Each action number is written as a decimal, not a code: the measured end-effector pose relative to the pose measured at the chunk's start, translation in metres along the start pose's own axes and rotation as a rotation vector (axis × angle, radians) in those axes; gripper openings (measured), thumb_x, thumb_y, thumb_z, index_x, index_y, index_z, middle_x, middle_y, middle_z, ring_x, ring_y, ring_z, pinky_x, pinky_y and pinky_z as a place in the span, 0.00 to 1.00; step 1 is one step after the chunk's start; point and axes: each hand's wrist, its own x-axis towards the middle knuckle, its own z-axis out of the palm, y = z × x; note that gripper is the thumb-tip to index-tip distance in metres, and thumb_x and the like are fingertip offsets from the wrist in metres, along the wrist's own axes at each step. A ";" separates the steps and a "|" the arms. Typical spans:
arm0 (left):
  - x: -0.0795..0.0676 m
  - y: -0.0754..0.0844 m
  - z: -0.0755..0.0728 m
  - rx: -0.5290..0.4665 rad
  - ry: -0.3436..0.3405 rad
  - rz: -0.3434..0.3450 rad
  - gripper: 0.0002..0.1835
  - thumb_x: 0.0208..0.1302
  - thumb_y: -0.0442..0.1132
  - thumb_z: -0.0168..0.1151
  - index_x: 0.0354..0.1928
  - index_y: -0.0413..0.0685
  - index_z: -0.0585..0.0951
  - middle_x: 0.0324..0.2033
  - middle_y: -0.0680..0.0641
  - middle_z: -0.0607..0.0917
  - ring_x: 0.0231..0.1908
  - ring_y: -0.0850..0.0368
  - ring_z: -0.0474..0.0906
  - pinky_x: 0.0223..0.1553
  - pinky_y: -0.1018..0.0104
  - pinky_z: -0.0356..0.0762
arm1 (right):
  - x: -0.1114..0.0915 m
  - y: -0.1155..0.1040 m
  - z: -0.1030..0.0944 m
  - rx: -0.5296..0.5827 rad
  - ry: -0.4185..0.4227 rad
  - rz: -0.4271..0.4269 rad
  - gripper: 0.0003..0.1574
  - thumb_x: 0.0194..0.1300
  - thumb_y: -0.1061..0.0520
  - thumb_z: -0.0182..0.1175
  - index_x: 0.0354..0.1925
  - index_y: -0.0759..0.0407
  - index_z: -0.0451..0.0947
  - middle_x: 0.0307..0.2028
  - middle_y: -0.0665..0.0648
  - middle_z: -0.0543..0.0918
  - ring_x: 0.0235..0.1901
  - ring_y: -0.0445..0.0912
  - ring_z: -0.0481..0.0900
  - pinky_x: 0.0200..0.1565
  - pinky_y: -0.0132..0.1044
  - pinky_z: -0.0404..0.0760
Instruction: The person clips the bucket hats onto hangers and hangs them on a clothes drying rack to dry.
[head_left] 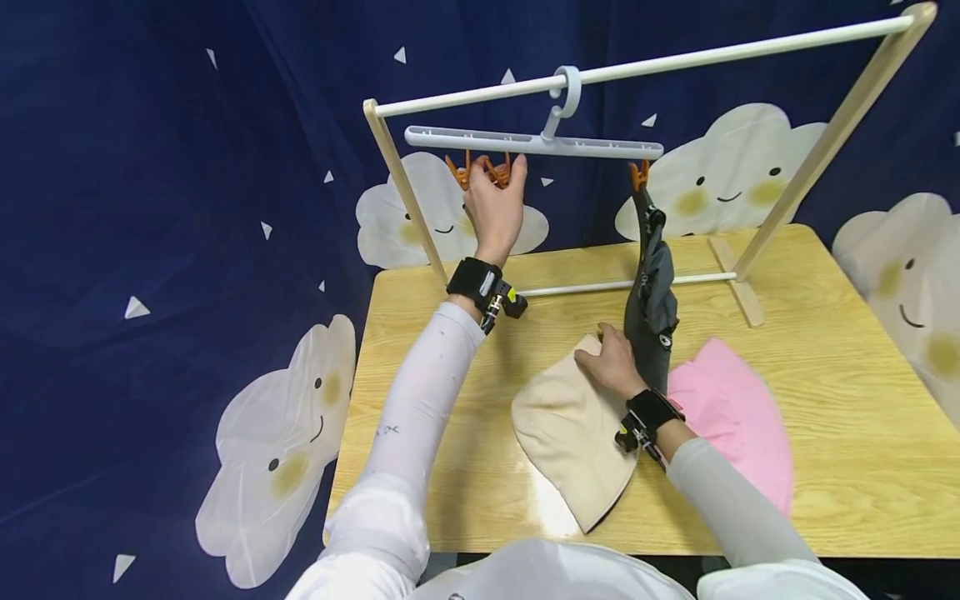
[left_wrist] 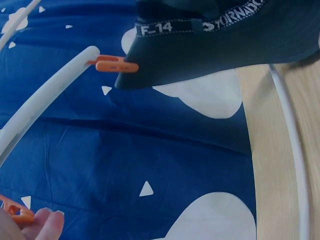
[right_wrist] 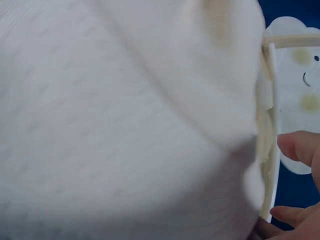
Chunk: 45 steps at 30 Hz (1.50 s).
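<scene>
In the head view my left hand [head_left: 495, 204] is raised under the left half of a pale grey hanger [head_left: 525, 146], its thumb and fingers around an orange clip [head_left: 497, 172]. A second orange clip shows beside the fingers. A dark bucket hat [head_left: 651, 292] hangs from the clip at the hanger's right end; lettering runs along its band in the left wrist view. Down at the table, my right hand [head_left: 615, 364] rests at the top edge of a cream bucket hat [head_left: 566, 425], thumb and fingers apart. Pale fabric [right_wrist: 150, 125] fills most of the right wrist view, blurred.
The hanger hooks over the white top bar [head_left: 675, 62] of a wooden-ended rack standing on the table [head_left: 847, 400]. A pink hat [head_left: 738, 417] lies right of the right wrist, partly behind the arm. A dark blue curtain [head_left: 150, 208] with clouds hangs behind.
</scene>
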 end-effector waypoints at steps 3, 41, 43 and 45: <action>-0.001 -0.001 0.002 -0.072 0.048 -0.002 0.26 0.71 0.55 0.66 0.58 0.45 0.71 0.43 0.50 0.89 0.41 0.59 0.85 0.43 0.68 0.78 | 0.001 0.007 0.001 -0.013 -0.021 0.006 0.50 0.73 0.49 0.62 0.78 0.73 0.51 0.69 0.81 0.63 0.70 0.76 0.59 0.67 0.69 0.63; 0.021 0.007 -0.022 0.311 0.025 0.096 0.23 0.68 0.59 0.68 0.37 0.45 0.79 0.24 0.53 0.83 0.30 0.55 0.82 0.37 0.59 0.75 | 0.000 0.007 -0.006 -0.094 -0.095 -0.035 0.14 0.78 0.56 0.57 0.46 0.68 0.74 0.33 0.62 0.74 0.33 0.55 0.72 0.39 0.45 0.67; 0.022 0.008 -0.024 0.311 0.010 0.084 0.23 0.67 0.59 0.68 0.36 0.45 0.78 0.25 0.53 0.82 0.30 0.54 0.81 0.36 0.60 0.74 | -0.001 0.006 -0.007 -0.036 -0.093 -0.023 0.12 0.79 0.58 0.55 0.47 0.69 0.73 0.32 0.60 0.71 0.31 0.53 0.69 0.39 0.44 0.65; 0.022 0.010 -0.024 0.307 -0.005 0.088 0.23 0.67 0.59 0.69 0.35 0.46 0.78 0.25 0.52 0.81 0.30 0.55 0.80 0.35 0.60 0.73 | -0.001 0.007 -0.007 0.011 -0.072 -0.033 0.13 0.79 0.60 0.54 0.50 0.71 0.74 0.32 0.60 0.72 0.31 0.52 0.68 0.39 0.44 0.66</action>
